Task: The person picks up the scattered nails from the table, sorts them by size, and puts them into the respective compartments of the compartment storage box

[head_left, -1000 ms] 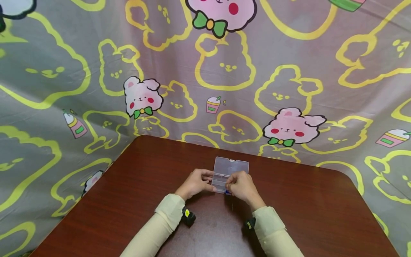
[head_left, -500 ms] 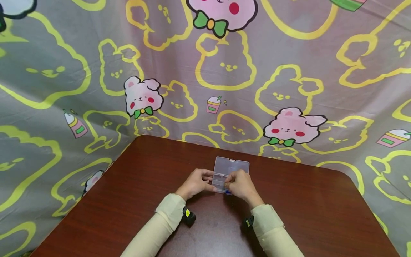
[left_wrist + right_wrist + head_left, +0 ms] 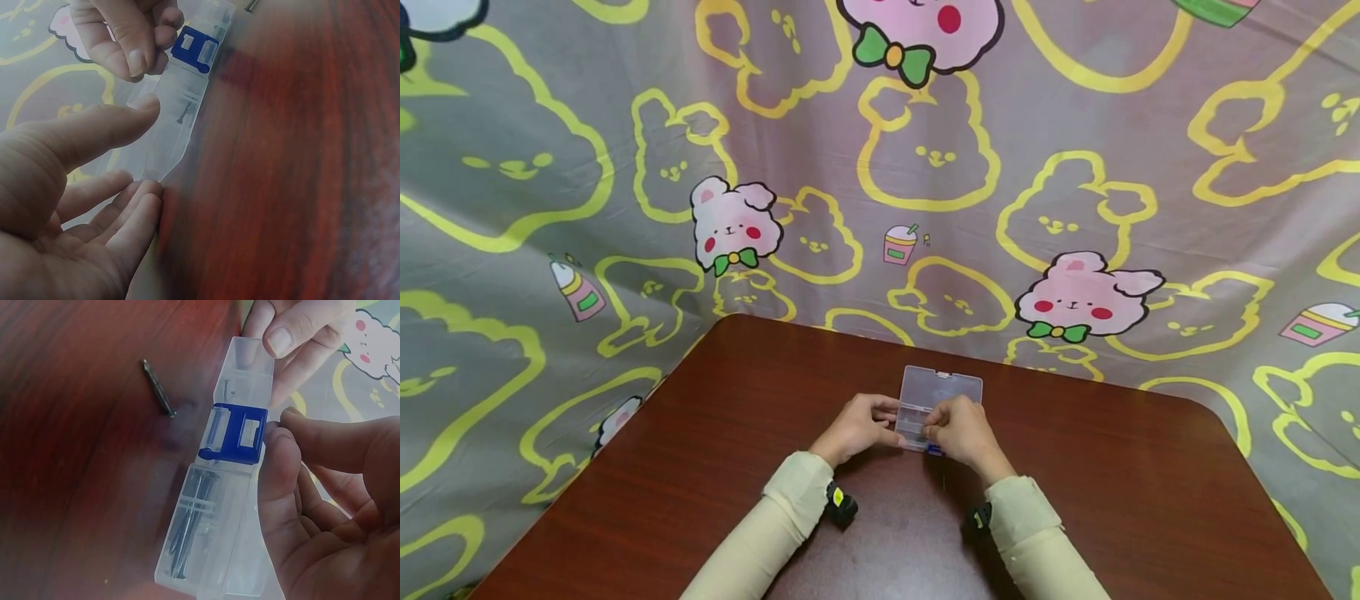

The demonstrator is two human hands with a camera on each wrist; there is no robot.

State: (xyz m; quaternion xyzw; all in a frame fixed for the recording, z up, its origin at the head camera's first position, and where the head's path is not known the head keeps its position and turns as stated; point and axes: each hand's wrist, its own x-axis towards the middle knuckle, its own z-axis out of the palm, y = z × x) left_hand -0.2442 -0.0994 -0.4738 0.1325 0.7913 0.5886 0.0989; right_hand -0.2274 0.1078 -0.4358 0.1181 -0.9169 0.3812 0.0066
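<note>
A clear plastic compartment box [image 3: 912,421] with a blue latch [image 3: 240,434] sits on the table, its lid [image 3: 936,387] raised at the back. My left hand [image 3: 856,429] holds the box's left end between thumb and fingers. Over the tray, my right hand [image 3: 964,432] has its thumb and forefinger together with fingers curled; whether anything is between the tips is hidden. Several dark nails [image 3: 190,525] lie in the right compartment. One small nail [image 3: 184,112] is in the left part. Another nail [image 3: 158,387] lies on the table in front of the box.
The brown wooden table [image 3: 760,375] meets a patterned cloth [image 3: 820,167] at its back edge and left side. A black wrist camera [image 3: 841,504] sits on the left wrist, another camera [image 3: 982,518] on the right.
My right hand has shifted very slightly left over the tray, showing more of the blue latch. The left hand and the box stay in place.
</note>
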